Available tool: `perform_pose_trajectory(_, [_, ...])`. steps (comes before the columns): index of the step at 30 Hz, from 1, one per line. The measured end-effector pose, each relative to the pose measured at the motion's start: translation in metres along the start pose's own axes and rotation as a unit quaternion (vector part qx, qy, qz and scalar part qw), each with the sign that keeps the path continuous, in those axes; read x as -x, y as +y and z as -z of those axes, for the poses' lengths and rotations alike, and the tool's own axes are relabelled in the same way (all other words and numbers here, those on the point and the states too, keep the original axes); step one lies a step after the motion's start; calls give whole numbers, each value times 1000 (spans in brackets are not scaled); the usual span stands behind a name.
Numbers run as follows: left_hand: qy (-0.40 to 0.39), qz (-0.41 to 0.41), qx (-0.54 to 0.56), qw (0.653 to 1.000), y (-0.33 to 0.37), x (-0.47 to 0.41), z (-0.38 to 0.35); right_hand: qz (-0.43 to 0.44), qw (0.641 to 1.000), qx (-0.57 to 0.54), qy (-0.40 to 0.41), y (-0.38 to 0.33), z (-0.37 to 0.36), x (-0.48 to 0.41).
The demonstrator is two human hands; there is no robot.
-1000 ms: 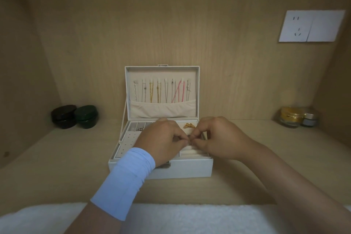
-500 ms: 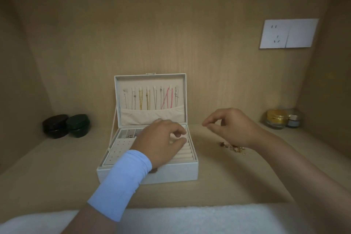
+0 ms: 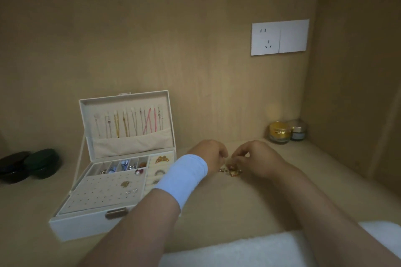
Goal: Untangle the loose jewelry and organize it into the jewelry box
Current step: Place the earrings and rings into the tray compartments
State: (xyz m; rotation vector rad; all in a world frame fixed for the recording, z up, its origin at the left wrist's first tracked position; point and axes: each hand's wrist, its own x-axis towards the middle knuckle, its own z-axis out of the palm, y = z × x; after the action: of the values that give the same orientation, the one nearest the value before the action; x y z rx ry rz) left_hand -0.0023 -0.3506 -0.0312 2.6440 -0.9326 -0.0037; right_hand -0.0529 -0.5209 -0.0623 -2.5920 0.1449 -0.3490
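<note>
Pinching with left hand (image 3: 208,155) and right hand (image 3: 259,161) a gold jewelry tangle (image 3: 230,171) (featherlight, slippery, easily kinked) at three o'clock from the open jewelry box (image 3: 86,226); probably best lifted by clasp or charm.

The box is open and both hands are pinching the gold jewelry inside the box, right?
Not quite. In the head view the left hand and right hand pinch the gold jewelry on the shelf, to the right of the open box, not inside it.
</note>
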Motion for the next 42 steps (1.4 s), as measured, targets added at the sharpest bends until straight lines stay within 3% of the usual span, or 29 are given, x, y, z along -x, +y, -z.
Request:
perform_pose_trajectory(5, [-33,23,-9,999,-5,-14,-19,-28,998,30,-52,2,-8,-4])
perform_pose_trajectory(8, [-32,28,-10,999,-9,-14,-24,-22,999,-11,-47,5,-9,-7])
perform_pose_trajectory(10, [-14,18,4,1000,-10,-12,-23,-18,996,-81,-20,4,-9,-9])
perform_pose_trajectory(13, [20,9,125,992,-12,-11,-19,-15,977,-211,-6,-2,-8,-6])
perform_pose_trajectory(17, [91,-6,215,972,-15,-8,-12,-34,921,-386,-31,-15,-1,3])
perform_pose_trajectory(24, [129,7,300,945,-24,7,7,-57,907,-412,-71,-28,7,8])
perform_pose_trajectory(29, [145,25,373,916,-36,33,23,-14,910,-400,-106,-45,1,18])
perform_pose_trajectory(32, [130,18,375,918,-42,53,29,-15,916,-388,-99,-66,-9,21])
perform_pose_trajectory(42, [176,11,339,924,-97,109,85,56,868,-476,-132,-149,-28,16])
